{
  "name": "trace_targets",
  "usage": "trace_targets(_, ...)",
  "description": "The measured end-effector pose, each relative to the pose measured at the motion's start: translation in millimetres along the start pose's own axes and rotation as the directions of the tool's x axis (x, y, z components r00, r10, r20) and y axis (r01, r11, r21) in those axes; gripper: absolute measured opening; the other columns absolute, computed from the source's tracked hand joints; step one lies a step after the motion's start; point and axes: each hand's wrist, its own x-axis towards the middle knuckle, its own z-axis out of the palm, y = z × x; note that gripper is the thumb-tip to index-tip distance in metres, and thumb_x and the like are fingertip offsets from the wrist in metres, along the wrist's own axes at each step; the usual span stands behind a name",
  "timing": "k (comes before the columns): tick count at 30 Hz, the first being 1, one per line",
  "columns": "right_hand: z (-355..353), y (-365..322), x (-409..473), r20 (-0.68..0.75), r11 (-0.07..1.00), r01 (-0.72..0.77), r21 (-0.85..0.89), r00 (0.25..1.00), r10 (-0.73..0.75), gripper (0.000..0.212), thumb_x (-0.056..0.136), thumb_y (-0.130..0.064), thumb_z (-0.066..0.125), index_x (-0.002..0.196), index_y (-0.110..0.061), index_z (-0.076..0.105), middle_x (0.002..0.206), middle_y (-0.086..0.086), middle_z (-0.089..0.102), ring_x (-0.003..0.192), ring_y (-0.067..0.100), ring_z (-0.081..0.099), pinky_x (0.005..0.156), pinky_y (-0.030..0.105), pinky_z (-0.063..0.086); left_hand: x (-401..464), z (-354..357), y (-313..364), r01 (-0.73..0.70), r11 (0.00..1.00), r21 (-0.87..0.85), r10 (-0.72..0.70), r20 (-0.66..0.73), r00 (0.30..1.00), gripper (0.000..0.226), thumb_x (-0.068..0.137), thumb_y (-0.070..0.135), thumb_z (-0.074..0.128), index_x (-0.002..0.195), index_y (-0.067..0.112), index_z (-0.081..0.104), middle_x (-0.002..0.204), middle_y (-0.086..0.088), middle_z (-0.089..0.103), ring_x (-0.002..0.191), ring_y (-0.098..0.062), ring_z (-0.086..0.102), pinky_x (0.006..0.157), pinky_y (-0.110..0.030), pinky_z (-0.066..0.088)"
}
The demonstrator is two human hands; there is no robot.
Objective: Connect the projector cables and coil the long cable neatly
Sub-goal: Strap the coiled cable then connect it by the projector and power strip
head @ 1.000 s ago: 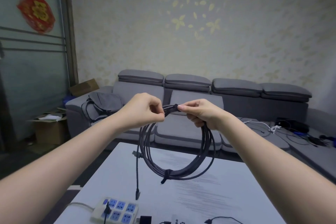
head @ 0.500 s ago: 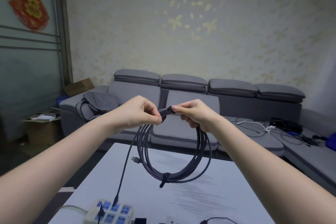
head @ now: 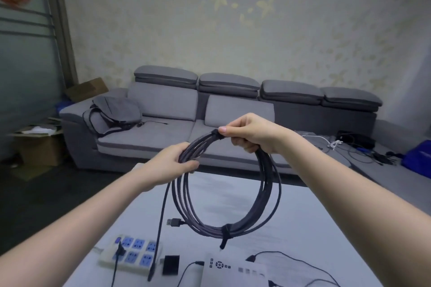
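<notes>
Head view shows the coil [head: 224,184] hanging in the air above the counter [head: 303,228], held at its top by both hands. A second ago the two hands met at one spot on top of the coil, working a strap together there. Now they have parted: the left hand [head: 172,161] has slid down the coil's left side and its grip is wrapped round the bundled strands, while the right hand [head: 247,135] pinches the upper strap [head: 215,134] with thumb pressed on it and fingers curled under the strands. The whole coil has also tipped and opened more toward the camera.

My reading is that the top strap is now fastened, so with the lower strap [head: 225,234] already round the coil's bottom, the coiling looks close to done. One end still hangs loose from the coil's left side, down to a plug [head: 151,275] near the power strip [head: 130,254], and a USB plug [head: 176,222] sticks out just left of the lower strap.

Below the coil, on the counter, lie the projector [head: 233,272] and a small black box [head: 171,264]. No brand or writing can be read; the projector's top markings are blurred.
</notes>
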Motion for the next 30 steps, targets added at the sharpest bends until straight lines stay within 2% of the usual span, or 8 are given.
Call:
trace_targets(4, 3, 20, 7, -0.156, 0.995, 0.028, -0.097, 0.987, -0.043, 0.026, 0.083, -0.035, 0.070, 0.100, -0.015, 0.074, 0.064, -0.001, 0.065, 0.049, 0.011, 0.048, 0.047, 0.019, 0.044, 11, 24, -13, 0.068, 0.995, -0.070, -0.076, -0.114, 0.991, 0.009, 0.096, 0.012, 0.046, 0.093, 0.015, 0.053, 0.073, 0.001, 0.058, 0.070, -0.018, 0.063, 0.064, -0.027, 0.044)
trace_targets(8, 5, 56, 21, -0.411, 0.942, -0.068, -0.328, 0.908, -0.077, 0.049, 0.089, -0.041, 0.060, 0.129, -0.015, 0.057, 0.118, 0.004, 0.066, 0.107, 0.015, 0.062, 0.099, 0.029, 0.045, 25, 44, -34, 0.210, 0.970, -0.118, -0.224, -0.111, 0.968, 0.012, 0.097, 0.015, 0.041, 0.093, 0.011, 0.051, 0.076, -0.002, 0.049, 0.062, -0.017, 0.053, 0.068, -0.031, 0.044)
trace_targets(10, 6, 77, 21, -0.619, 0.959, -0.130, -0.252, 0.783, -0.057, 0.039, 0.095, -0.035, 0.049, 0.125, -0.011, 0.058, 0.120, 0.006, 0.064, 0.114, 0.020, 0.057, 0.097, 0.030, 0.042, 29, 49, -43, 0.267, 0.936, -0.228, -0.295, -0.099, 0.950, 0.012, 0.097, 0.011, 0.039, 0.089, 0.012, 0.048, 0.074, -0.003, 0.046, 0.061, -0.019, 0.049, 0.072, -0.037, 0.046)
trace_targets(13, 11, 125, 17, -0.740, 0.961, -0.275, 0.041, 0.638, 0.214, 0.026, 0.096, -0.016, 0.039, 0.079, -0.010, 0.057, 0.078, 0.009, 0.057, 0.083, 0.028, 0.050, 0.068, 0.032, 0.040, 42, 60, -57, 0.355, 0.854, -0.380, -0.414, -0.084, 0.906, 0.020, 0.097, 0.010, 0.037, 0.082, 0.018, 0.046, 0.071, -0.001, 0.045, 0.058, -0.018, 0.049, 0.069, -0.036, 0.047)
trace_targets(16, 35, 183, 6, -0.515, 0.791, -0.401, 0.462, 0.605, 0.608, 0.015, 0.094, 0.000, 0.037, 0.097, -0.003, 0.051, 0.078, 0.015, 0.053, 0.063, 0.027, 0.054, 0.056, 0.030, 0.043, 52, 76, -71, 0.439, 0.768, -0.466, -0.504, -0.018, 0.864, 0.022, 0.099, 0.012, 0.036, 0.080, 0.021, 0.043, 0.068, 0.001, 0.045, 0.058, -0.015, 0.051, 0.054, -0.022, 0.038)
trace_targets(18, 52, 210, -4, -0.317, 0.698, -0.495, 0.518, 0.646, 0.694, 0.021, 0.095, 0.003, 0.040, 0.114, 0.006, 0.049, 0.075, 0.019, 0.058, 0.057, 0.022, 0.057, 0.050, 0.028, 0.045, 58, 86, -81, 0.468, 0.724, -0.507, -0.537, 0.012, 0.844, 0.023, 0.100, 0.012, 0.037, 0.079, 0.020, 0.042, 0.067, 0.000, 0.045, 0.057, -0.015, 0.051, 0.050, -0.021, 0.035)
trace_targets(23, 86, 244, -14, 0.139, 0.591, -0.626, 0.508, 0.737, 0.662, 0.017, 0.094, -0.004, 0.051, 0.109, 0.003, 0.056, 0.100, 0.020, 0.067, 0.051, 0.010, 0.054, 0.045, 0.019, 0.042, 70, 115, -115, 0.537, 0.584, -0.609, -0.623, 0.087, 0.777, 0.025, 0.099, 0.005, 0.036, 0.078, 0.015, 0.043, 0.065, -0.002, 0.044, 0.055, -0.016, 0.048, 0.052, -0.025, 0.043)
trace_targets(30, 128, 288, -13, 0.263, 0.519, -0.585, 0.623, 0.782, 0.566, 0.013, 0.089, 0.003, 0.057, 0.081, -0.007, 0.061, 0.076, 0.008, 0.071, 0.043, 0.005, 0.046, 0.039, 0.014, 0.036, 71, 153, -174, 0.557, 0.265, -0.787, -0.732, 0.212, 0.648, 0.022, 0.100, 0.002, 0.035, 0.080, 0.008, 0.042, 0.063, -0.006, 0.041, 0.032, -0.010, 0.048, 0.041, -0.021, 0.051)
